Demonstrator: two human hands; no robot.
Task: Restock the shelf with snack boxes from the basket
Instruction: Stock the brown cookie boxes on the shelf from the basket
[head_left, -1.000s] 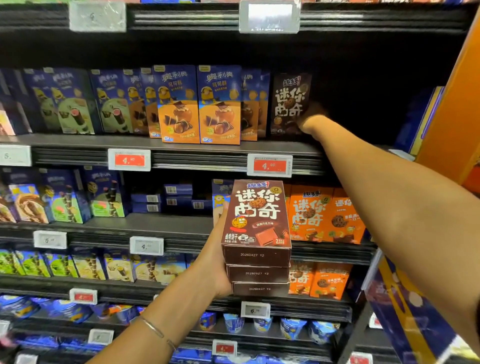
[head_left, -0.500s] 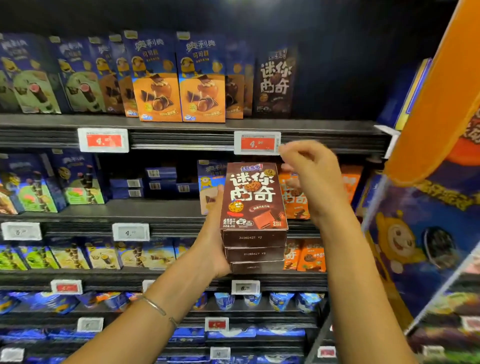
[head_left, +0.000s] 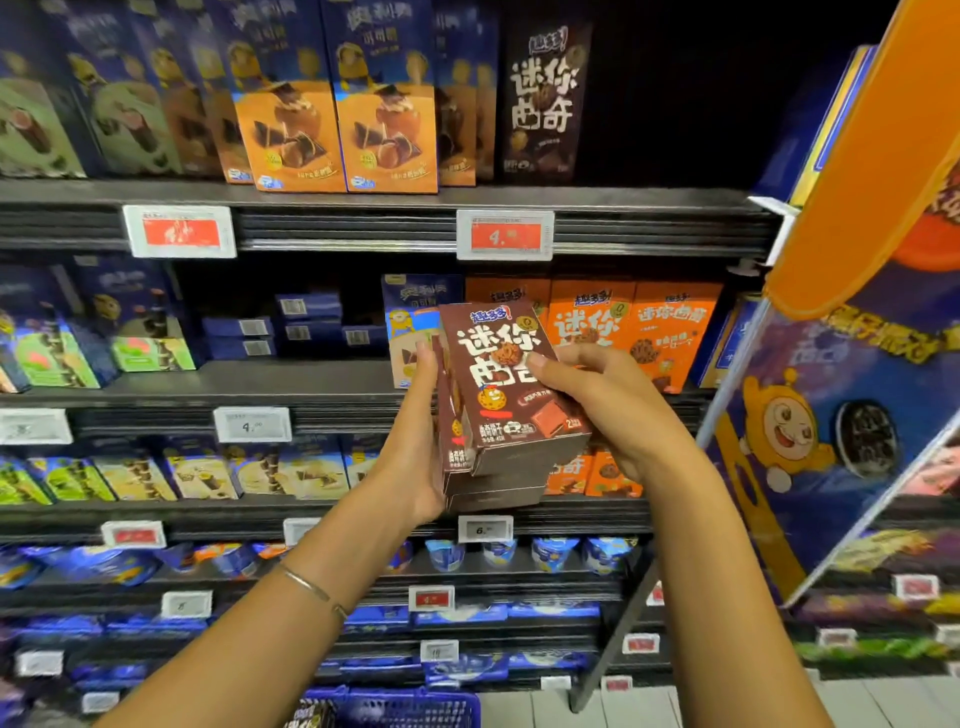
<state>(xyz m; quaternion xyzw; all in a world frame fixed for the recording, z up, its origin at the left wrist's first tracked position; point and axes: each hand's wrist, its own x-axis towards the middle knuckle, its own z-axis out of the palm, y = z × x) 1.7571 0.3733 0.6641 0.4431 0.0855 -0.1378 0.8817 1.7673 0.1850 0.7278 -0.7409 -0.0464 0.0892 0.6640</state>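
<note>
Left hand gripping stack of brown cardboard snack boxes, right hand clasping top box, blue plastic basket below.

A stack of 3 brown cardboard snack boxes with white lettering and a cookie picture sits upright in front of the shelves, its top box tilted slightly right and off-square from the 2 beneath. 1 matching dark brown box stands upright on the dark metal top shelf, at the right end of the row, with open space to its right. A blue plastic basket lies at the bottom edge, partly cut off.
</note>
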